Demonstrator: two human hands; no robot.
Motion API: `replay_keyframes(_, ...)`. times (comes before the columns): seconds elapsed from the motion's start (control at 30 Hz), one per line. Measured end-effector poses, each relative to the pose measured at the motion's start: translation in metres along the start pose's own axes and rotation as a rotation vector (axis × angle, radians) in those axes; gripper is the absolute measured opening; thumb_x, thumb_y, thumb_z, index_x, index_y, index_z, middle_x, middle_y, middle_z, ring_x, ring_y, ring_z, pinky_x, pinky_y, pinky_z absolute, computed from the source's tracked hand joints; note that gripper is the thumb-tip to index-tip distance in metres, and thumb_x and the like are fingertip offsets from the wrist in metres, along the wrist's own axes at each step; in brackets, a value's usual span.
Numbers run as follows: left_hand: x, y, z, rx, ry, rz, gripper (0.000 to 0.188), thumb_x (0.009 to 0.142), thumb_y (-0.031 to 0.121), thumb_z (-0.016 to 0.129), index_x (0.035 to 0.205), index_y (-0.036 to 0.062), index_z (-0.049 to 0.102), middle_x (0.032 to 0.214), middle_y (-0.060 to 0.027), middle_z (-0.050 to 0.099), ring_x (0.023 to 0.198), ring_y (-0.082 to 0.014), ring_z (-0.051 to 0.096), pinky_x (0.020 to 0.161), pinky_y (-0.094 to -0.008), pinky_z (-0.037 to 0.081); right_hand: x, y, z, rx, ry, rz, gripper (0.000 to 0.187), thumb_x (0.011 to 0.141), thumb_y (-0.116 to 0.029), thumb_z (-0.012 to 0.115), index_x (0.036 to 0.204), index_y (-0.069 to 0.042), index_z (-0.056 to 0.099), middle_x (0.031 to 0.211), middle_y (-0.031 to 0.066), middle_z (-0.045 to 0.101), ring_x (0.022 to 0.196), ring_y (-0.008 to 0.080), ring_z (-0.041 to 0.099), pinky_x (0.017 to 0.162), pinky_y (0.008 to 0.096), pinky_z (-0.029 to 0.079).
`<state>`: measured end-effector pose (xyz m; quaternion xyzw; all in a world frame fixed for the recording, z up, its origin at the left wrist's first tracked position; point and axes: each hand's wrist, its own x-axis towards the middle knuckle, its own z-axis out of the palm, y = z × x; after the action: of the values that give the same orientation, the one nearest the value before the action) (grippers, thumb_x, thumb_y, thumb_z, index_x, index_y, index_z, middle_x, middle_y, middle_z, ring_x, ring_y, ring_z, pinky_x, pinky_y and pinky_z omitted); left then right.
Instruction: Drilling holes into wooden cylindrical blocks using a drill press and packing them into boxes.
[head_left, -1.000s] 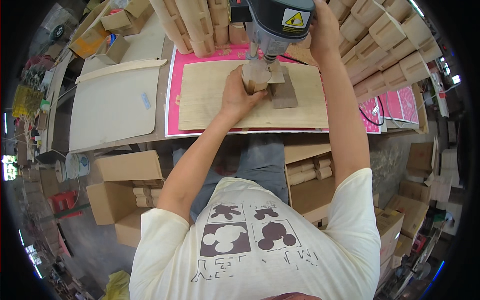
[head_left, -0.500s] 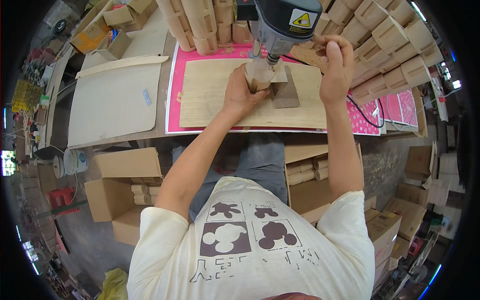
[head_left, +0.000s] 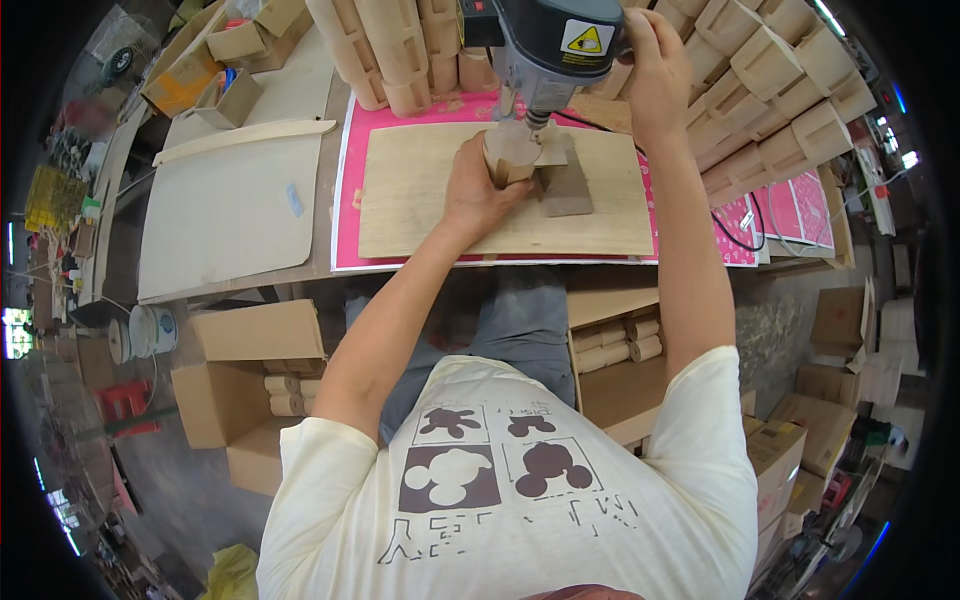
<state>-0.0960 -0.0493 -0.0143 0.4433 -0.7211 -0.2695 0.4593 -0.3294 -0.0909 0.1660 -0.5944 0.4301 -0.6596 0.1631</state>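
Note:
My left hand is wrapped round a short, round wooden block and keeps it beneath the chuck of a grey and black drill press. The block rests against a small light wooden piece beside a flat brownish-grey plate. Under these lies a wide wooden board. Up at the right side of the press head, my right hand has its fingers curled round the press's handle, which is mostly hidden by them. Whether the bit touches the block cannot be made out.
Stacked wooden cylinders with cut-out slots stand behind the press and at the right. A black cable crosses the pink sheet. Cardboard boxes holding wooden pieces sit below the table, left and right.
My right hand has moved up and farther from me, to the side of the press head. My left hand still holds the block in nearly the same place.

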Motion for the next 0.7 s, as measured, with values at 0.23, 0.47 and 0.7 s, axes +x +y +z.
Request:
replay_keyframes(0.23, 0.002, 0.001, -0.002, -0.012, 0.033, 0.009, 0.083, 0.076, 0.021, 0.102, 0.146, 0.0034, 0.061, 0.135, -0.0232, 0.068, 0.129, -0.0459, 0.063, 0.112, -0.0532, 0.052, 0.040, 0.049, 0.019, 0.170, 0.046, 0.100, 0.035, 0.116, -0.036, 0.066, 0.130, -0.005, 0.075, 0.113, 0.0036, 0.076, 0.098, 0.0121, 0.068, 0.085, 0.0317, 0.053)
replay_keyframes(0.47, -0.016, 0.003, -0.012, 0.032, 0.038, -0.075, 0.090, 0.077, 0.024, 0.103, 0.152, 0.0023, 0.057, 0.137, -0.0239, 0.067, 0.131, -0.0454, 0.062, 0.114, -0.0520, 0.052, -0.031, 0.072, -0.027, 0.072, 0.082, 0.318, 0.040, 0.117, -0.034, 0.065, 0.138, -0.001, 0.073, 0.126, 0.0123, 0.081, 0.116, 0.0168, 0.074, 0.091, 0.0309, 0.058)
replay_keyframes(0.7, -0.084, 0.005, -0.057, -0.082, -0.092, -0.337, 0.097, 0.087, 0.020, 0.099, 0.165, -0.0001, 0.046, 0.148, -0.0191, 0.062, 0.137, -0.0325, 0.063, 0.113, -0.0436, 0.054, -0.153, 0.128, -0.054, -0.260, -0.067, 0.536, 0.046, 0.118, -0.034, 0.062, 0.145, 0.001, 0.071, 0.129, 0.0111, 0.080, 0.112, 0.0193, 0.074, 0.095, 0.0348, 0.056)
